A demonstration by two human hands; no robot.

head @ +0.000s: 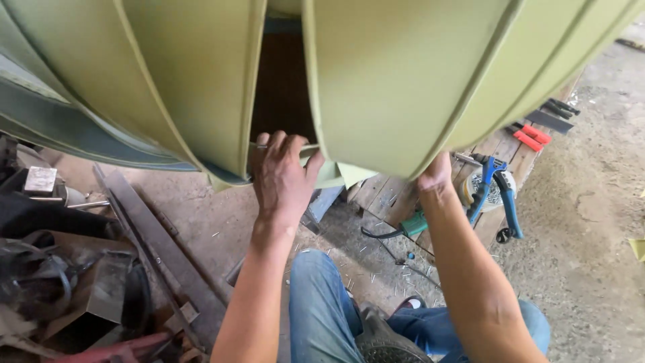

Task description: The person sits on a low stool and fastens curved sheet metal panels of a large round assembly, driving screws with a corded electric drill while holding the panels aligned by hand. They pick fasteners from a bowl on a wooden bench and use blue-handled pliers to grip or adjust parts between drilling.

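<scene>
A large piece of furniture covered in pale green upholstery fills the top of the view, split by a dark gap between two padded panels. My left hand grips the loose lower edge of the green cover at the bottom of that gap, fingers curled over it. My right hand reaches under the right panel's lower edge; its fingers are hidden behind the fabric. My knees in blue jeans are below.
Metal bars and scrap lie on the concrete floor at left. A wooden pallet at right carries a blue-handled tool, a green-handled tool, red-handled pliers and black tools. Staples litter the floor.
</scene>
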